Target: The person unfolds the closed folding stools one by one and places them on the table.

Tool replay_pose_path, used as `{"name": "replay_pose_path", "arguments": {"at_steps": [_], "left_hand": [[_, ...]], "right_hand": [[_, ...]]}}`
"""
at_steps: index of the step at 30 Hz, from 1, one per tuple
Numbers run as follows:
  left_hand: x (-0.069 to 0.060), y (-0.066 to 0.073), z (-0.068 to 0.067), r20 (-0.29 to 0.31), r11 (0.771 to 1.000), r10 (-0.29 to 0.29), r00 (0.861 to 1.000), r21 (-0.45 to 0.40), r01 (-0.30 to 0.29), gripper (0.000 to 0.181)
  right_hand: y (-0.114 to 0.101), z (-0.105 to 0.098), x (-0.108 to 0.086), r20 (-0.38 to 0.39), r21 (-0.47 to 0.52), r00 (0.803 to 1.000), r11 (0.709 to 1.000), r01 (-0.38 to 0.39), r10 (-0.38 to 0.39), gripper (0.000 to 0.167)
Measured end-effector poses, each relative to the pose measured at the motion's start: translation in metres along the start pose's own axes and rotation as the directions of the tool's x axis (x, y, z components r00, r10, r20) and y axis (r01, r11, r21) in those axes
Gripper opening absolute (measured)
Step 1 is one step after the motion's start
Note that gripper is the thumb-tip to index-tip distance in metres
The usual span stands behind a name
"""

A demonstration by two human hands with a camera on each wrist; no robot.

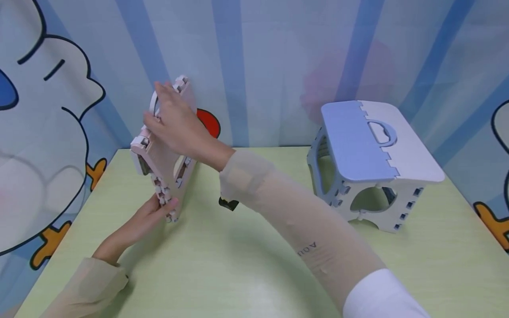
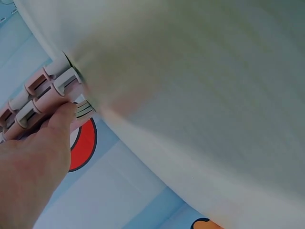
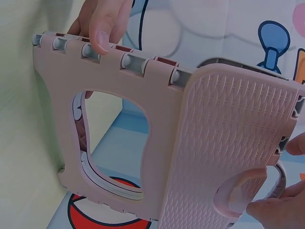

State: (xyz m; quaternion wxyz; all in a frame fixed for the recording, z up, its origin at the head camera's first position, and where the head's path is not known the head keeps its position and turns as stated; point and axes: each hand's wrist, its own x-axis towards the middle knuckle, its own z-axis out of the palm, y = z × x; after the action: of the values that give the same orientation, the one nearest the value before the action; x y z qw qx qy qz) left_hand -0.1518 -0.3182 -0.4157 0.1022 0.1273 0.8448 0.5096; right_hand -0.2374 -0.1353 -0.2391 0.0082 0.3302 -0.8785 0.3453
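Note:
A folding step stool, pink with white parts and partly folded, stands on edge at the left of the table. My right hand grips its top by the carry handle; in the right wrist view, fingertips sit at the handle beside the textured pink seat. Low on the hinged side edge, my left hand holds the stool, its thumb across the hinges. The left wrist view shows that hand against the pink and white hinge knuckles.
A second folding stool, blue and white, stands unfolded at the table's right. The pale green table meets a striped cartoon backdrop behind. A small black object shows below the right sleeve cuff.

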Motion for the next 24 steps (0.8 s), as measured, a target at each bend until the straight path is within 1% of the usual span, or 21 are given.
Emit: {"name": "replay_pose_path", "arguments": {"at_steps": [3,11,15,19,24], "left_hand": [[-0.001,0.0,-0.002,-0.006,1.0,-0.004,1.0,0.008,0.004,0.073],[0.0,0.001,-0.004,0.017,1.0,0.008,1.0,-0.011,-0.008,0.071],[0.001,0.002,-0.005,0.023,1.0,0.013,1.0,-0.018,-0.013,0.07],[0.0,0.001,-0.006,0.029,1.0,-0.001,1.0,-0.022,0.001,0.071],[0.0,0.002,-0.006,0.022,1.0,-0.024,0.999,-0.007,0.024,0.074]], "right_hand": [[-0.003,0.003,0.003,0.001,-0.011,1.0,1.0,-0.007,0.007,0.072],[-0.006,0.007,0.009,-0.004,-0.048,1.0,0.999,0.001,-0.001,0.074],[-0.005,0.008,0.01,-0.004,-0.047,1.0,0.999,0.008,-0.008,0.074],[-0.005,0.01,0.011,-0.009,-0.054,1.0,0.998,0.011,-0.012,0.075],[-0.004,0.015,0.011,-0.022,-0.082,1.0,0.997,0.009,-0.01,0.078]]}}
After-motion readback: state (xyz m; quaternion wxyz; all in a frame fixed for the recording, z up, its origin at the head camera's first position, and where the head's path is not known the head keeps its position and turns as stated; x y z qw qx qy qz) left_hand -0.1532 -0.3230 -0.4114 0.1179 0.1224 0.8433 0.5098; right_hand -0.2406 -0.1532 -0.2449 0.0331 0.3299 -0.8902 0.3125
